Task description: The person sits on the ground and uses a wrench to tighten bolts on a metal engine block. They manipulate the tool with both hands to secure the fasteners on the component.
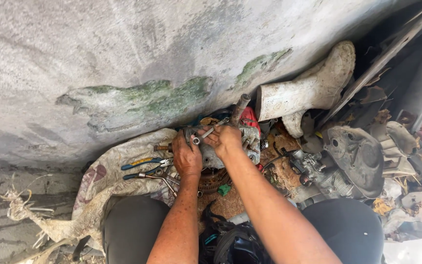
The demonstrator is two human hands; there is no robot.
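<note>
A dirty grey metal engine part [250, 142] with a red piece and a rusty pipe sticking up lies on the ground at the foot of a wall. My left hand [186, 157] grips its left side, holding it steady. My right hand [224, 139] is closed on a small silver wrench [206, 133] set against the top of the part. Both forearms reach down from between my dark-trousered knees.
Blue-handled pliers [142, 162] and other hand tools lie on a worn cloth sack [108, 181] at left. A white rubber boot [308, 88] leans on the mossy concrete wall [137, 68]. A carburettor [313, 168], a grey engine cover [360, 156] and scrap fill the right side.
</note>
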